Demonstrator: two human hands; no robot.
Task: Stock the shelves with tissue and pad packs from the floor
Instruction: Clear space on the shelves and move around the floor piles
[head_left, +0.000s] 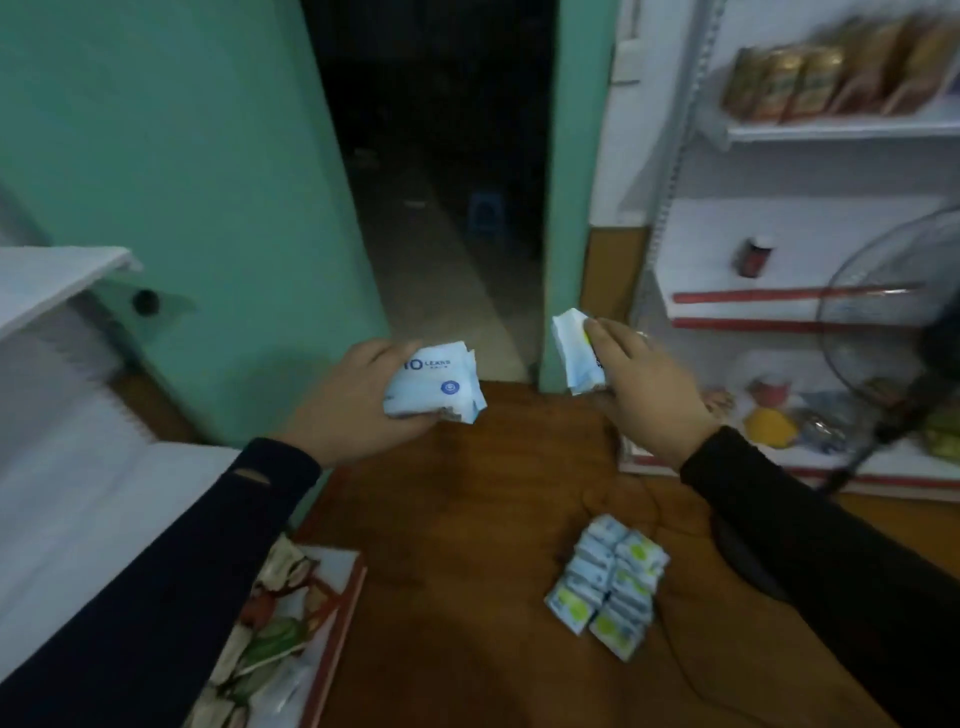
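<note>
My left hand (345, 410) grips a light-blue pack (439, 382) with blue print, held out in front of me above the brown floor. My right hand (644, 387) holds a white and blue pack (571, 353) with a yellow-green stripe, its fingers laid over the pack's right side. Both hands are at about the same height, roughly a forearm apart. Below them, on the floor, lies a pile of several small blue and green-white packs (610, 579) in two rows.
A white shelf unit (831, 130) with red price strips stands at the right, holding brown packets, a small jar and fruit. A standing fan (893, 322) leans before it. Another white shelf (62, 275) is at left. A dark doorway (447, 182) lies ahead.
</note>
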